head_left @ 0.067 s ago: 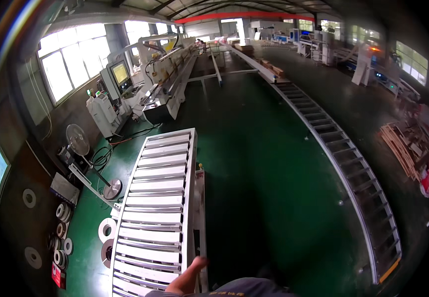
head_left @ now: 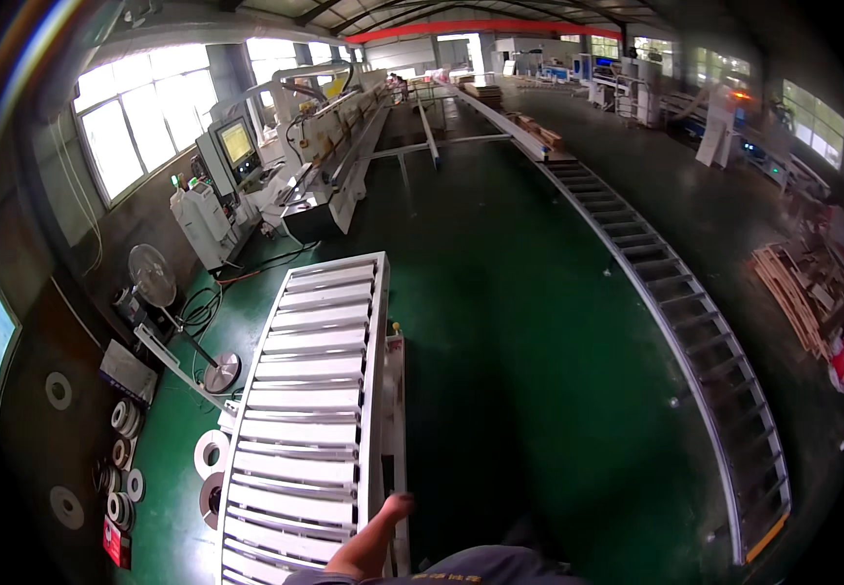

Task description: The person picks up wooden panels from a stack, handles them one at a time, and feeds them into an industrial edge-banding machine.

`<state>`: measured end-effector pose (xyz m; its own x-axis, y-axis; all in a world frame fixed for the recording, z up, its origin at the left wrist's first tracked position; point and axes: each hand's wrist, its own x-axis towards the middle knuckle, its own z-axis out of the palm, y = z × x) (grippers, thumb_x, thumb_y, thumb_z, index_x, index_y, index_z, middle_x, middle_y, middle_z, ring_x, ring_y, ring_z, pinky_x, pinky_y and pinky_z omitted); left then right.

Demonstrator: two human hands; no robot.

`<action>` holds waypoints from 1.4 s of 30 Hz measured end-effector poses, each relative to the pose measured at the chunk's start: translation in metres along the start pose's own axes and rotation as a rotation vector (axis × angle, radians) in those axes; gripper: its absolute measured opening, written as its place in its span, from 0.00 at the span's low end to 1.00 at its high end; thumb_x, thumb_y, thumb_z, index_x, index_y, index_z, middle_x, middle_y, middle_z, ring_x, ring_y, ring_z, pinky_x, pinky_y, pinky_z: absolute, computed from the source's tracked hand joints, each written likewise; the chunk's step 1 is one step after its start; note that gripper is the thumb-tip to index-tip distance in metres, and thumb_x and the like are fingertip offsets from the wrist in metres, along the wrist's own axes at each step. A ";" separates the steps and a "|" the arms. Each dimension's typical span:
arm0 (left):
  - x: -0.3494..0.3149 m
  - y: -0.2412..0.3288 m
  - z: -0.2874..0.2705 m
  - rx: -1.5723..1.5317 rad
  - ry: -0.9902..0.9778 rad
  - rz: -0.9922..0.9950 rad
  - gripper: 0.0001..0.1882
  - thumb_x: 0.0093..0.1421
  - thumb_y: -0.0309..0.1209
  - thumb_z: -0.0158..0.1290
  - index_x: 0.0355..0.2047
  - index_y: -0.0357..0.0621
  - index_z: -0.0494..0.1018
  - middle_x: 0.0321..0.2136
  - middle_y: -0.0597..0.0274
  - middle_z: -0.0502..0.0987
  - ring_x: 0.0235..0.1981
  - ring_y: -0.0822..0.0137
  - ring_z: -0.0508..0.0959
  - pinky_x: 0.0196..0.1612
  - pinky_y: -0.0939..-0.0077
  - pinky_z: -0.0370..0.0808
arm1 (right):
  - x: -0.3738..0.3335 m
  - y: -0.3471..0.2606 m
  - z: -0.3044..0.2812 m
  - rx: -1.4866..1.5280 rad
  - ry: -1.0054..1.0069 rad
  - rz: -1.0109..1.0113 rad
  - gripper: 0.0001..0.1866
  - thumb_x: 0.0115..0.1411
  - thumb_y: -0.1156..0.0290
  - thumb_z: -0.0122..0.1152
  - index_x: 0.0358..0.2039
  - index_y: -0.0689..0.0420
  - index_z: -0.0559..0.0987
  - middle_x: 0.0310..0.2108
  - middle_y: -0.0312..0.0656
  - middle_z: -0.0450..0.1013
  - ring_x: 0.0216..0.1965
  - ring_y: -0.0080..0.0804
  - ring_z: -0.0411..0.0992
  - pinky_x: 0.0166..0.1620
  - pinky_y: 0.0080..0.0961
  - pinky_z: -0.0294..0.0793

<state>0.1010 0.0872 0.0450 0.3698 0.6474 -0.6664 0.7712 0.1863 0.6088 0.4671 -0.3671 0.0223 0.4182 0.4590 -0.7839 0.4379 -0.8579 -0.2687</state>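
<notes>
My left hand [head_left: 383, 526] comes up from the lower edge on a bare forearm. It lies at the right side rail of a white roller conveyor [head_left: 320, 390] that runs away from me. The fingers are held together, and I see nothing in the hand. Whether it touches the rail I cannot tell. My right hand is out of view. The dark cloth of my own clothing [head_left: 471, 567] fills the bottom edge.
A green floor [head_left: 529, 322] stretches ahead. A long, low roller track [head_left: 675, 292] curves along the right. A pedestal fan [head_left: 154, 278], cables and tape rolls [head_left: 125, 448] lie to the left. A long machine with a screen [head_left: 237, 146] stands under the windows. Stacked wood [head_left: 797, 292] is at far right.
My left hand has edged very slightly forward along the conveyor's rail. Nothing else has moved.
</notes>
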 end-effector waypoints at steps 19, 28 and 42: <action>0.287 0.131 -0.167 -0.144 -0.256 -0.470 0.12 0.57 0.31 0.49 0.40 0.45 0.77 0.38 0.56 0.79 0.39 0.60 0.78 0.43 0.68 0.75 | 0.470 -0.541 -0.500 0.612 0.250 -0.487 0.05 0.56 0.68 0.60 0.32 0.54 0.79 0.23 0.30 0.69 0.22 0.20 0.64 0.25 0.23 0.65; 0.500 0.210 -0.320 0.247 -0.125 -0.217 0.13 0.55 0.33 0.48 0.37 0.45 0.78 0.37 0.52 0.80 0.39 0.54 0.79 0.44 0.62 0.75 | 0.580 -0.716 -0.580 0.169 0.157 -0.563 0.11 0.56 0.68 0.59 0.34 0.63 0.78 0.32 0.47 0.76 0.34 0.37 0.75 0.41 0.32 0.74; 0.741 0.389 -0.531 -0.451 0.393 -0.334 0.22 0.48 0.32 0.53 0.45 0.43 0.78 0.38 0.49 0.80 0.39 0.58 0.80 0.47 0.71 0.75 | 0.774 -0.839 -0.728 -0.252 -0.429 0.032 0.05 0.51 0.70 0.54 0.24 0.57 0.77 0.21 0.41 0.72 0.23 0.36 0.71 0.29 0.35 0.71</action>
<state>0.3994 1.0317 0.0169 -0.1318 0.7058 -0.6961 0.4880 0.6574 0.5741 1.0029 0.8757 0.0481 0.0922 0.2518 -0.9634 0.6311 -0.7631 -0.1390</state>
